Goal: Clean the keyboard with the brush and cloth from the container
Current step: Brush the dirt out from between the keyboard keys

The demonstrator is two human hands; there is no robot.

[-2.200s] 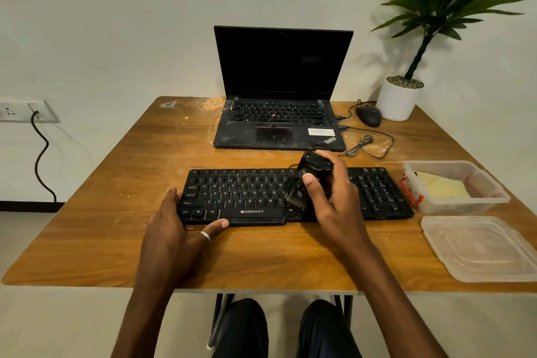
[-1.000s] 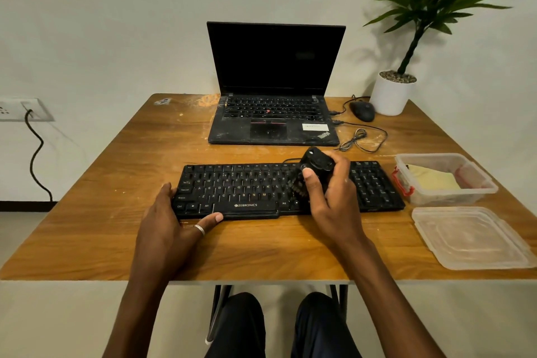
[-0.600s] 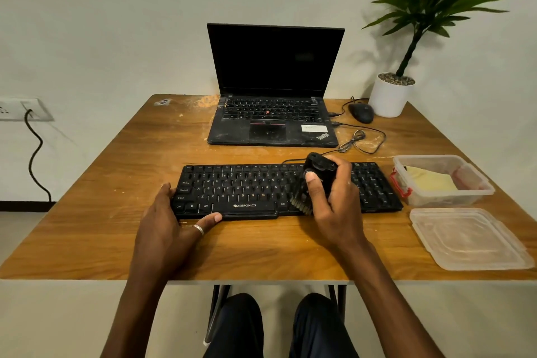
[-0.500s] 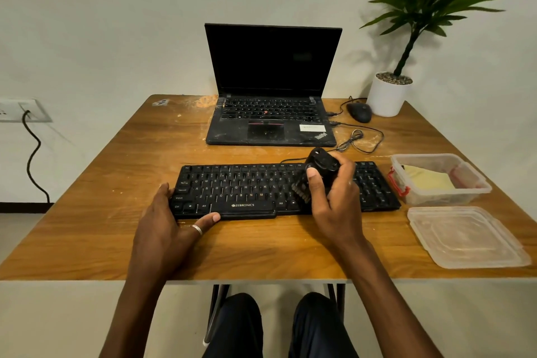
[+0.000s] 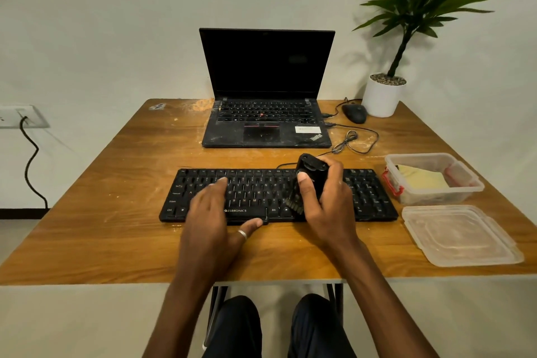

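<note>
Two hands are working at the black keyboard (image 5: 369, 197), which is lying across the middle of the wooden tabletop (image 5: 116, 212). The right hand (image 5: 325, 206) is closing its grip round the black brush (image 5: 309, 180): the thumb is pressing along the near face of the body and the fingers are wrapping the far side. The bristles are sticking out below the grip, toward its 9 o'clock side, and are meeting the keys just right of the spacebar. The left hand (image 5: 215, 218) is lying with straight, relaxed fingers over the left-centre keys, holding nothing. Its fingertips are blurring and its thumb is touching the keyboard's near edge.

"ZEBRONICS" is showing in white on the spacebar, at 9 o'clock from the brush. At 12 o'clock from the keyboard an open laptop (image 5: 267, 125) is sitting with a dark screen, "ThinkPad" showing on its palm rest beside a white sticker too small to read. At 3 o'clock the clear container (image 5: 436, 197) with red clips is holding the yellow cloth (image 5: 421, 180), and its lid (image 5: 459, 235) is lying at 4 o'clock. A mouse (image 5: 354, 113) and a white plant pot (image 5: 380, 96) are standing at 1 o'clock
</note>
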